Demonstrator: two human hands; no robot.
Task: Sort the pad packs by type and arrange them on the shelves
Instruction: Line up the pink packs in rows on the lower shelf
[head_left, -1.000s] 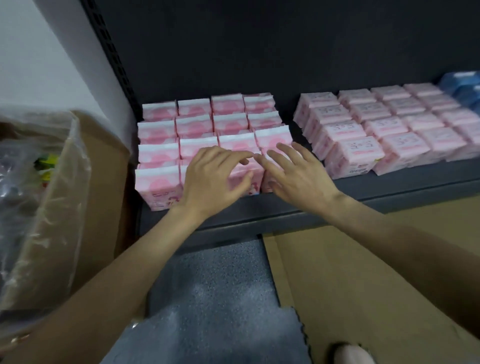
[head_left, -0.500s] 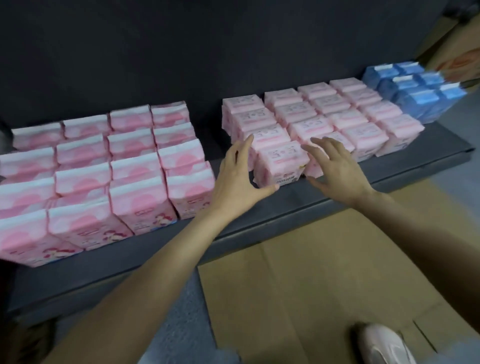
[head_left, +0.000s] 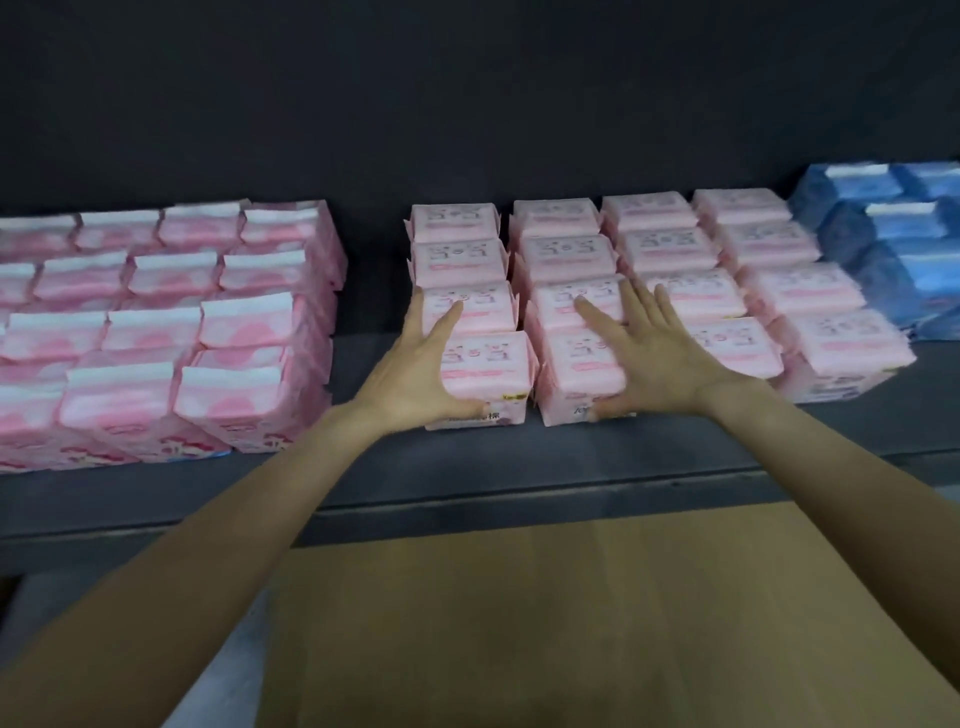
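While both hands (head_left: 415, 379) (head_left: 649, 358) lie flat, fingers straight, pale pink packs (head_left: 576, 306) lie lengthwise left-right, labels up

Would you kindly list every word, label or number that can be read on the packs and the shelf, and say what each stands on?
Nothing can be read with confidence.
Front pale pink pack by the left hand: a small yellow tag and dark characters low on its front, too blurred to read.
Neighbouring pale pink pack under the right hand: grey and pink print, blurred.
Bright pink packs: cartoon art, no legible text.
Blue packs: no legible text.
Shelf: none.
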